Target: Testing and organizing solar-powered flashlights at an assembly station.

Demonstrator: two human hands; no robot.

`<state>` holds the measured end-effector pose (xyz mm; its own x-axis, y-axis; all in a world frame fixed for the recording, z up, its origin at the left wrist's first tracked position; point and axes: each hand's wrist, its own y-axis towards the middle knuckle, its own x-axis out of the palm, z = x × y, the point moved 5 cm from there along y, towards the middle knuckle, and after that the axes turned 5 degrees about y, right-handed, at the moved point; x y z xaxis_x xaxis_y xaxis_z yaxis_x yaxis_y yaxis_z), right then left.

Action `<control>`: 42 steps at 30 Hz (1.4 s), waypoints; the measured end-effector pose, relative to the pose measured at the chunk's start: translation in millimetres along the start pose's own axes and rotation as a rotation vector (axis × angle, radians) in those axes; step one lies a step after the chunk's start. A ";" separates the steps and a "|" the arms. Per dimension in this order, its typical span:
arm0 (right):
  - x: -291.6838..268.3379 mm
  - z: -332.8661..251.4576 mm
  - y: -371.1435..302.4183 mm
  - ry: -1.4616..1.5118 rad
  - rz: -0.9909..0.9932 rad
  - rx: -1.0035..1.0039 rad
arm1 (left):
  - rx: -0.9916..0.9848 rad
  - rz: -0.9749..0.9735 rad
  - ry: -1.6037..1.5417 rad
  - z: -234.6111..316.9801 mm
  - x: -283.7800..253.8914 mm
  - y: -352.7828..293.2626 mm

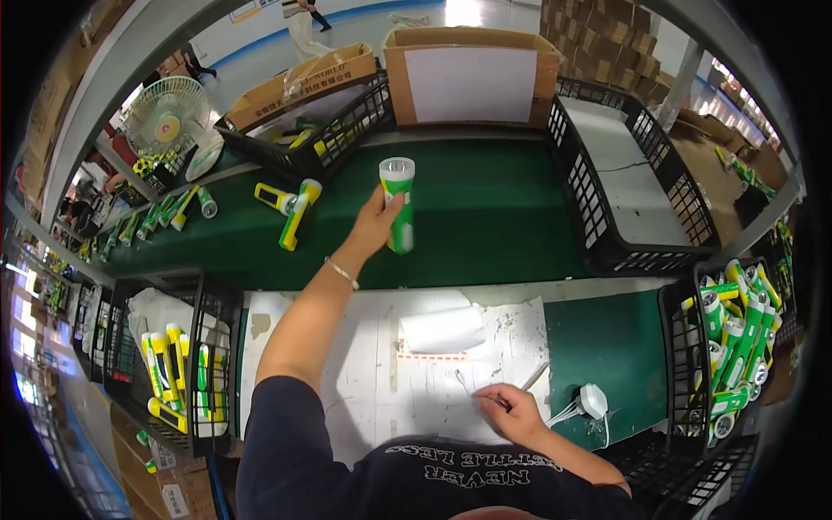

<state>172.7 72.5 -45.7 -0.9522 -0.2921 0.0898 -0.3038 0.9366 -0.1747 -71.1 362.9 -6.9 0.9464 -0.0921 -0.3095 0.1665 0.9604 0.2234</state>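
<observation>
My left hand point(378, 218) is closed round the body of a green and white flashlight point(399, 186), holding it upright over the far green work surface, its lens end up. Left of it, two yellow and green flashlights point(296, 208) lie crossed. My right hand point(515, 414) is low over the white-covered near part of the bench, fingers pinched at a small dark thing that I cannot make out. Just left of those fingers is a thin cable end point(460, 376). A slim grey tool point(535, 376) lies beyond the hand. To its right sits a round white plug hub point(593, 401) with white cables.
Black crates of flashlights stand at left point(201, 303) and right point(672, 347). Another black crate point(598, 243) and a cardboard box point(472, 39) edge the far side. A white wrapped bundle point(444, 329) lies mid-bench. More flashlights point(165, 211) line the left, near a fan point(167, 121).
</observation>
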 end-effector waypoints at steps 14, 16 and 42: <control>4.1 -13.0 -17.2 -0.264 0.005 -0.127 | -0.711 -0.156 -1.225 45.4 113.7 -199.6; 3.4 -13.9 -25.2 -0.270 0.021 -0.125 | -0.722 -0.185 -1.215 50.5 120.2 -211.5; 54.4 -66.6 -41.2 -1.179 -0.216 -0.745 | -0.515 -0.010 -0.706 68.2 119.5 -249.4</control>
<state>135.7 31.0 31.7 -0.4704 -0.0820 -0.8786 -0.7102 0.6261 0.3219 19.3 94.5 -36.6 0.9242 -0.0788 0.3736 0.1915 0.9423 -0.2748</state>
